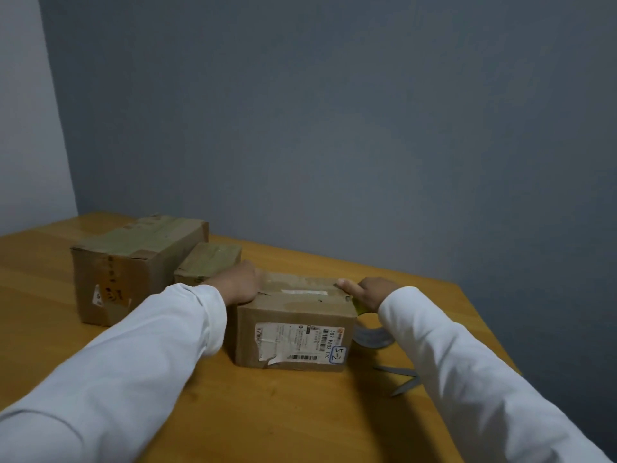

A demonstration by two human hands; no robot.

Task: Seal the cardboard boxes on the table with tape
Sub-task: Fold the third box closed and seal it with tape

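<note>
**Item record: two hands on a labelled cardboard box, wooden table**

Left hand (238, 285): lying on the far left corner of the near box's top, fingers curling over the edge and gripping it. White sleeve (140, 349) running back to the lower left.

Right hand (369, 293): sitting at the box's right top edge, thumb pressing flat along the top, the other fingers curling down the right side and pinching a yellowish strip of tape (360, 308) against the corner. Second white sleeve running to the lower right.

Near box (295, 332): brown cardboard, standing at the middle of the table between the two hands. Top flaps lying closed under glossy tape. Front face carrying a torn white shipping label (293, 340) with barcodes and a small hand-marked sticker at its lower right.

Tape roll (372, 336): lying on the table just beside the box's right side, partly hidden by the right arm.

Scissors (402, 379): grey, lying open on the table near the right forearm.

Small box (207, 262): taped on top, sitting just behind the left hand.

Large box (133, 265): taped on top, standing at the far left, touching the small box.

Table (283, 412): orange-brown wood, standing against a grey wall (334, 128).
</note>
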